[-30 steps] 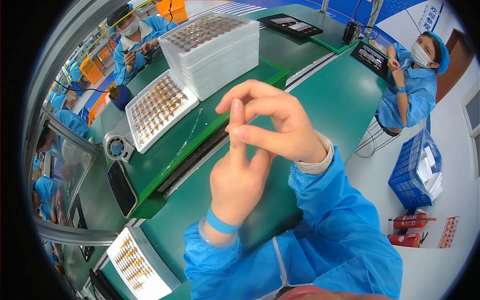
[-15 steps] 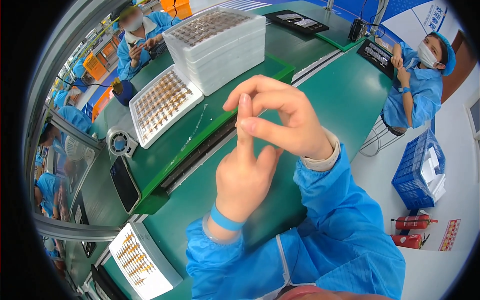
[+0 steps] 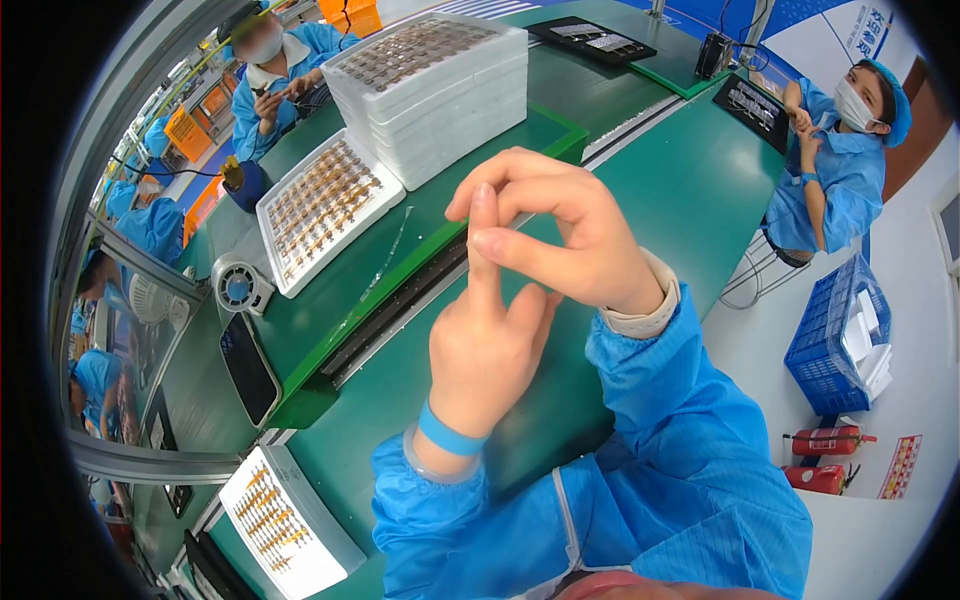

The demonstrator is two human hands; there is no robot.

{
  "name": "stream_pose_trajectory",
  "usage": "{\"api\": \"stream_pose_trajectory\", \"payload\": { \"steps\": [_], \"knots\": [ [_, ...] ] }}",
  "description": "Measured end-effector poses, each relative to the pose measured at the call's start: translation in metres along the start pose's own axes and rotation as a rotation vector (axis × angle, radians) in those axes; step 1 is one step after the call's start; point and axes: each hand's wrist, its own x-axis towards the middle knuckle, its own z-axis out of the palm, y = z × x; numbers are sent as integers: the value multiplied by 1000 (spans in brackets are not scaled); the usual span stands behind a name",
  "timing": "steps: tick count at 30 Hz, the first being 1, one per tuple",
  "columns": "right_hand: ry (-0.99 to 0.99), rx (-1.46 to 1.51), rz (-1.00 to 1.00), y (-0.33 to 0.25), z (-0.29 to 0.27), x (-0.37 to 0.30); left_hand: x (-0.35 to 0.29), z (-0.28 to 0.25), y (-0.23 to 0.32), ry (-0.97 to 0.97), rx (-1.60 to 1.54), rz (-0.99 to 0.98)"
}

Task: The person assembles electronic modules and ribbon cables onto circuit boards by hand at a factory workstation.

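Above the green bench, my left hand [image 3: 478,360] points its index finger straight up. Its other fingers are mostly curled or hidden, and it holds nothing. A blue band [image 3: 452,432] circles that wrist. My right hand [image 3: 570,232] reaches over from the right. Its thumb and fingers close around the upper part of the left index finger. A pale watch strap [image 3: 650,305] is on the right wrist. Beyond the hands, a white foam tray [image 3: 330,208] of small gold-coloured metal parts leans against a stack of similar trays [image 3: 440,115].
A small fan [image 3: 240,285] and a phone [image 3: 250,368] lie to the left. Another white tray [image 3: 285,520] with metal parts rests at the lower left. Co-workers sit at the far left [image 3: 290,75] and right [image 3: 830,160]. A blue crate [image 3: 815,360] stands on the floor at right.
Both hands have shifted very slightly to the left, keeping the same grip. The co-worker at right has moved their hands a little.
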Motion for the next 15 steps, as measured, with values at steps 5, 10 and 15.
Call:
{"api": "stream_pose_trajectory", "payload": {
  "steps": [5, 10, 15],
  "knots": [
    [-2, -16, 100, 1, -3, 0, -1, 8, -1, 22, -40, -13],
    [13, -16, 282, 30, -13, -20, -7, 35, 5, -31, -143, -97],
    [150, 92, 605, 106, -27, -83, -32, 96, -8, -266, -271, -122]
  ]
}}
